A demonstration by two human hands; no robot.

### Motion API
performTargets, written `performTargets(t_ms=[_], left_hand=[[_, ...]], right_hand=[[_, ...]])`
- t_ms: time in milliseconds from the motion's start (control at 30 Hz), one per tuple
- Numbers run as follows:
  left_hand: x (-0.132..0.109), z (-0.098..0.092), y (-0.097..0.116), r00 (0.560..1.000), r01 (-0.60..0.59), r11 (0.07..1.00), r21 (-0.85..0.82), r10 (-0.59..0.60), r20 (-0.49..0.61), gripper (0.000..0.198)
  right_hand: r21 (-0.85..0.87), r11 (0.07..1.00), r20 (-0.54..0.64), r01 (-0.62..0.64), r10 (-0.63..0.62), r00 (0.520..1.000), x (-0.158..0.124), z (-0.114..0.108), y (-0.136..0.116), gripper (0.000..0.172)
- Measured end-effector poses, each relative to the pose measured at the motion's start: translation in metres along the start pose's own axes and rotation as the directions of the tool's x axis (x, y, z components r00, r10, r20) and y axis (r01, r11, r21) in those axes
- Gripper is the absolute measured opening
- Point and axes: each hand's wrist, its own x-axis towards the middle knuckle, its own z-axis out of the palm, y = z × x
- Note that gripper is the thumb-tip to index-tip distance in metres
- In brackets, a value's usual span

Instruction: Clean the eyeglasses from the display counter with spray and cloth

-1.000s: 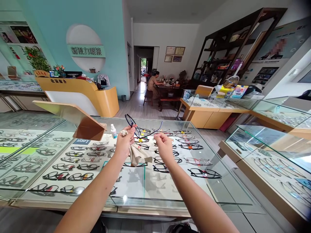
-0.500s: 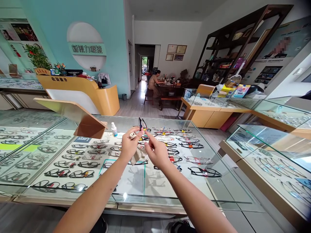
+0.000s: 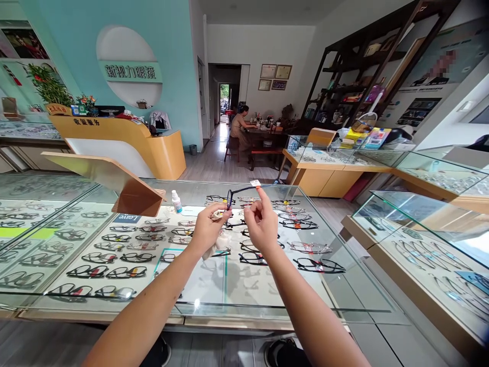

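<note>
Both hands are raised over a glass display counter [image 3: 344,285]. My left hand [image 3: 208,229] is closed, pinching a pair of dark-framed glasses [image 3: 237,192] at the lens end together with a beige cleaning cloth [image 3: 214,245] that hangs below it. My right hand [image 3: 262,221] is closed in a pinch on one temple arm of the glasses, near a small white and red tag [image 3: 255,183]. The temple arm runs level between the two hands.
Rows of spectacle frames [image 3: 114,255] lie under the glass. A small white spray bottle [image 3: 176,202] and a tilted wooden stand [image 3: 114,183] sit on the counter. More glass cases stand at right [image 3: 431,219]. A person [image 3: 240,128] sits at a far table.
The glasses have turned from held upright to lying sideways, with a temple arm now stretched out level. My right hand rose and shifted right along that arm.
</note>
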Motion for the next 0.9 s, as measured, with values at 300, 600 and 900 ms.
performTargets(t_ms=[300,600,900], left_hand=[[0.002,-0.004,-0.001,0.983,0.183,0.966,-0.185,-0.184,0.014,0.039],[0.0,-0.003,0.007,0.971,0.232,0.939,-0.254,-0.205,0.126,0.046],[0.015,-0.019,-0.008,0.959,0.262,0.957,-0.128,-0.273,-0.074,0.051]], right_hand=[[-0.053,0.982,0.296,0.18,-0.156,0.942,-0.003,0.011,-0.004,0.04],[0.075,0.993,0.361,0.095,-0.116,0.925,-0.01,0.022,0.011,0.031],[0.058,0.998,0.307,-0.025,0.006,0.952,0.001,0.011,0.004,0.042]])
